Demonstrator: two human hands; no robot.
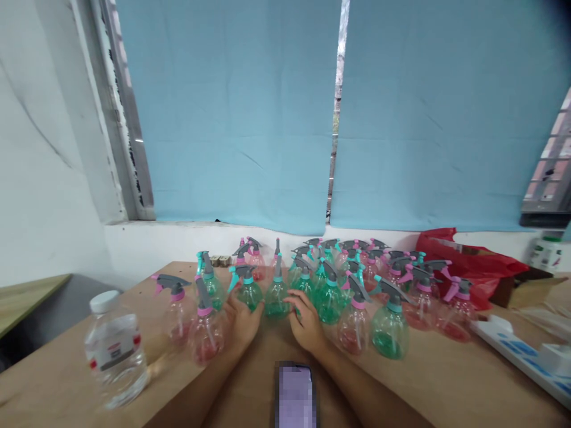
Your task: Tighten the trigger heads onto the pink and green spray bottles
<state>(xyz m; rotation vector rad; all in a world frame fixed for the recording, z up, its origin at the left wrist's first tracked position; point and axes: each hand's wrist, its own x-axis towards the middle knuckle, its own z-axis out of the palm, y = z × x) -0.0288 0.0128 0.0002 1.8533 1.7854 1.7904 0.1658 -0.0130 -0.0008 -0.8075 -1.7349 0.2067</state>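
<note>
Rounded spray bottles of clear, tinted plastic stand upright in a loose crowd on a smooth, wood-toned tabletop [263,362]. Each has a bulbous body, a coloured collar and a grey trigger head, the pink-tinted ones with pink fittings and the green-tinted ones with teal. A central green-tinted bottle with a narrow grey head seen end-on [277,298] stands between the person's two bare hands. The right hand [307,324] has its fingers parted and gently curved, the fingertips at that bottle's right side; whether they touch it cannot be told. The left hand [244,321] lies at the front of a neighbouring green-tinted bottle with a teal trigger [250,292]; its fingers are partly hidden, and whether they grip cannot be told. Nearer the viewer, a rectangular dark-edged device with a pixelated lavender face [295,397] lies between the forearms. At left stands a ribbed, transparent water bottle with a white cap and a printed label [116,351]. At right are a crumpled, glossy red plastic bag [470,261], an open brown cardboard box [533,288] and a flat white object with blue patches [513,351]. Behind the table, smooth light-blue curtains [241,119], parted by a narrow bright gap, hang above a plain white wall [147,242].
</note>
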